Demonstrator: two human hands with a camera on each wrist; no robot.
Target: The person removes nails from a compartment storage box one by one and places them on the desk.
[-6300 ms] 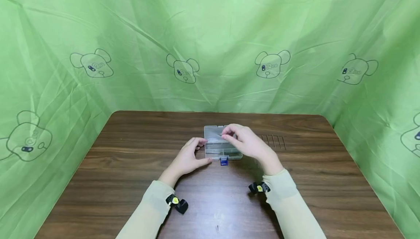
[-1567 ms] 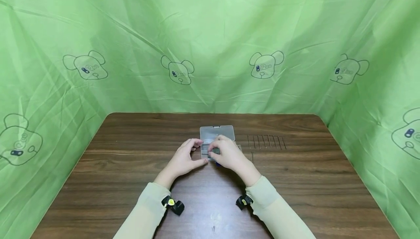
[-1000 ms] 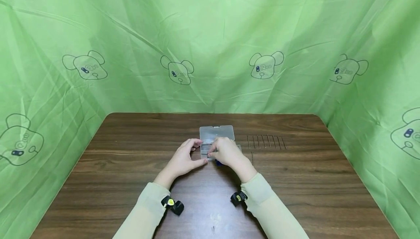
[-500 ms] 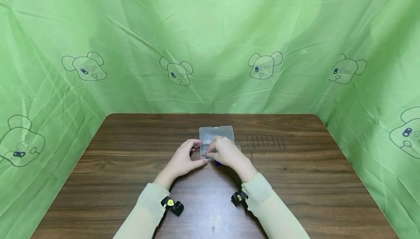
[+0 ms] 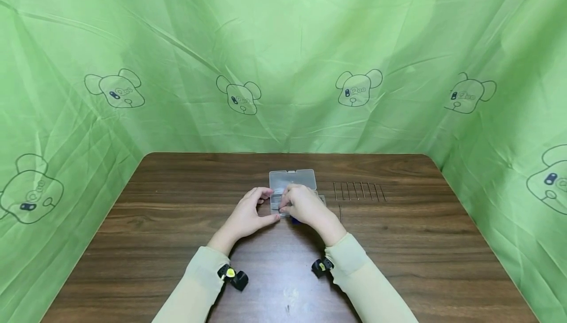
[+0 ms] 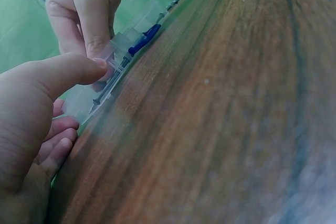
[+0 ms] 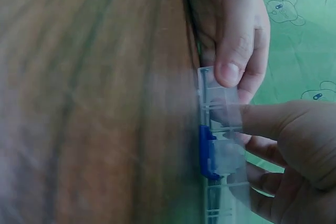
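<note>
Left hand [image 5: 248, 217] pinching the clear plastic box's [image 5: 292, 181] left end, right hand [image 5: 305, 207] curled pinching its front edge.

Both arms wear long, close-fitting pale cream sleeves [image 5: 199, 283] reaching the wrists. Each wrist carries a small black camera unit [image 5: 236, 277] (a yellow round mark on it), strapped underneath; the hands are bare.
</note>
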